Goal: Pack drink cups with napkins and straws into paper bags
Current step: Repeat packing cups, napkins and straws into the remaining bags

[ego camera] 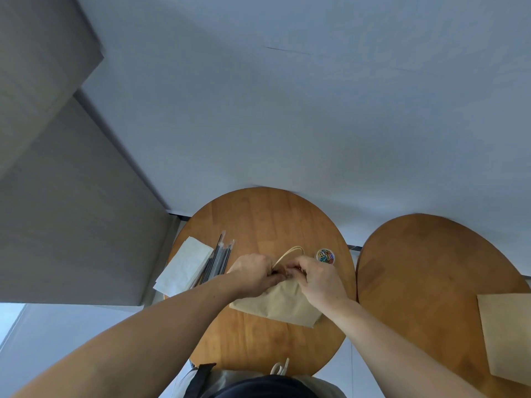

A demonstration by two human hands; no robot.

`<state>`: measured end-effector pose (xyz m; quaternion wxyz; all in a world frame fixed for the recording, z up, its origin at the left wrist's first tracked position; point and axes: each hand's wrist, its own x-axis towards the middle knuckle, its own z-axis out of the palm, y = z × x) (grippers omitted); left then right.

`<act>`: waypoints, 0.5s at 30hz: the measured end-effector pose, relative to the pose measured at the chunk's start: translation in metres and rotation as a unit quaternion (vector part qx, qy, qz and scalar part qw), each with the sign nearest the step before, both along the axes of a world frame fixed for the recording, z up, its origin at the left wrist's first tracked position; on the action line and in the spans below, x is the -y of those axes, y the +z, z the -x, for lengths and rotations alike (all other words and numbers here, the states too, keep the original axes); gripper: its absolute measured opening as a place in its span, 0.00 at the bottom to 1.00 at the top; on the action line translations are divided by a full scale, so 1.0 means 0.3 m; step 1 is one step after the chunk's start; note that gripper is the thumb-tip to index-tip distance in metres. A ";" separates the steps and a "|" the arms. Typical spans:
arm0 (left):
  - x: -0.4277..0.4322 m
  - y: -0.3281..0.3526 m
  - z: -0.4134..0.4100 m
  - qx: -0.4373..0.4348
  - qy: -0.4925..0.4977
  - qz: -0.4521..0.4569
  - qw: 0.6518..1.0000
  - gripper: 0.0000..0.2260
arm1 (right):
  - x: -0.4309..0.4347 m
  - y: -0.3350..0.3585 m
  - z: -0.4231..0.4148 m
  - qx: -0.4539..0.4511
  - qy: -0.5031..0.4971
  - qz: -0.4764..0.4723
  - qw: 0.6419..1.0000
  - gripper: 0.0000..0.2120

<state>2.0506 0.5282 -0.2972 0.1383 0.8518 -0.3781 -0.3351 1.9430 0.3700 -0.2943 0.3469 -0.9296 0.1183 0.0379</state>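
Spreading across the lower middle of the view is a round wooden desk (258,219), with a second desk (431,268) just beside it on the right. That second desk carries a flat brown bag (508,334) at the frame's edge.

On the nearer desk a paper bag (284,303) lies on its side, base toward the person and mouth away. Its pale handle (287,252) loops out past the knuckles. The bag looks slightly full, though I cannot tell whether a cup is inside; no cup shows anywhere.

A stack of white napkins (186,265) sits at the desk's left edge, and a bundle of wrapped straws (218,259) lies touching its right side.

Both hands meet at the bag's mouth. The left hand (253,272) and the right hand (319,278) have fingers curled and pinching the top edge, close together. Whether something small is caught between the fingertips is too unclear to say.

A little clear tub of coloured paper clips (325,256) stands just beyond the right hand.

The bag is probably light, thin paper that creases readily and would tear if tugged. The folded rim or the handle is likely the soundest place to take hold, with the base supported if a cup is inside.
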 end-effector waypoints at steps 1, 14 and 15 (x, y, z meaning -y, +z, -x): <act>0.001 0.001 -0.002 -0.001 -0.002 0.004 1.000 0.15 | 0.004 -0.001 -0.001 0.006 0.003 0.008 1.000 0.05; -0.010 -0.024 0.020 0.023 0.032 0.044 0.998 0.11 | 0.025 0.011 -0.023 -0.058 0.062 0.013 0.996 0.06; -0.012 -0.026 0.021 0.013 0.041 0.050 0.998 0.10 | 0.028 0.015 -0.028 -0.062 0.066 -0.001 0.996 0.05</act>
